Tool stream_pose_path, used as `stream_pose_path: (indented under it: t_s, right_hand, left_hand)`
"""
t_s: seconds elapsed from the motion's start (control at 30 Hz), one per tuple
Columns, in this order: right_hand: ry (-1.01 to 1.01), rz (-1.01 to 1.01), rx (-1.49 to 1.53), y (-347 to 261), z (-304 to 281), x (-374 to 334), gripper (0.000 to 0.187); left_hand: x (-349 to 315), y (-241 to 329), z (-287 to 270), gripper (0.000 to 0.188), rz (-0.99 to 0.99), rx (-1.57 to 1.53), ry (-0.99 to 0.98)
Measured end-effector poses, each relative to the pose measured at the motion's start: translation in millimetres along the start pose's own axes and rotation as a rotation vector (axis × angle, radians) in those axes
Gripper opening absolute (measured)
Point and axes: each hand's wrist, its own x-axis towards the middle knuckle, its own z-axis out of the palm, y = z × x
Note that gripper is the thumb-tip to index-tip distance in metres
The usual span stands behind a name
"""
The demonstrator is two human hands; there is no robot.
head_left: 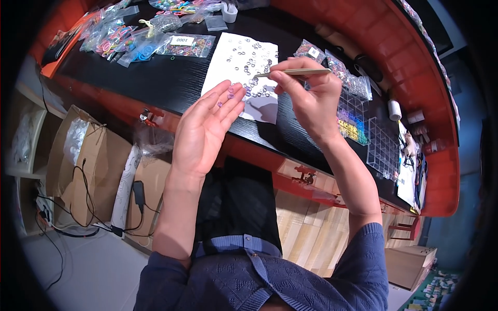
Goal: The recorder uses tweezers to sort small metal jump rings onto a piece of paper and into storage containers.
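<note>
Black tabletop (pixel 150 78) lies beneath hands (pixel 199 129): right gripping tweezers (pixel 303 72), left bearing purple pieces (pixel 231 96).

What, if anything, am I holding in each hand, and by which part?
Your right hand grips slim, dull-gold metal tweezers along the shaft, behind the tips. Your open left hand grips nothing; small, glossy purple pieces rest on its fingers.

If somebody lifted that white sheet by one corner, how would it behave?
The white sheet would probably bend, since it looks thin and paper-like. It's likely light for its size, for the same reason. The small rings lie scattered on it with no raised rim around them, so they might slide or roll off.
</note>
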Motion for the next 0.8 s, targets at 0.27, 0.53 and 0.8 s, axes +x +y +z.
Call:
stream_pose_path:
  t_s: [0.27, 0.53, 0.8]
  right_hand:
    - [-0.054, 0.093, -0.019, 4.2, 7.2, 15.1, 0.01]
    - [-0.099, 0.223, -0.124, 21.8, 9.3, 2.3, 0.011]
    - [-0.107, 0.234, -0.139, 25.7, 9.8, 1.1, 0.01]
  left_hand:
    - [-0.5, -2.7, -0.9, 0.054, 0.014, -0.063, 0.008]
    - [-1.9, -4.6, 2.1, 0.047, 0.064, -0.045, 0.059]
    - [-1.4, -5.4, 1.7, 0.049, 0.07, -0.033, 0.022]
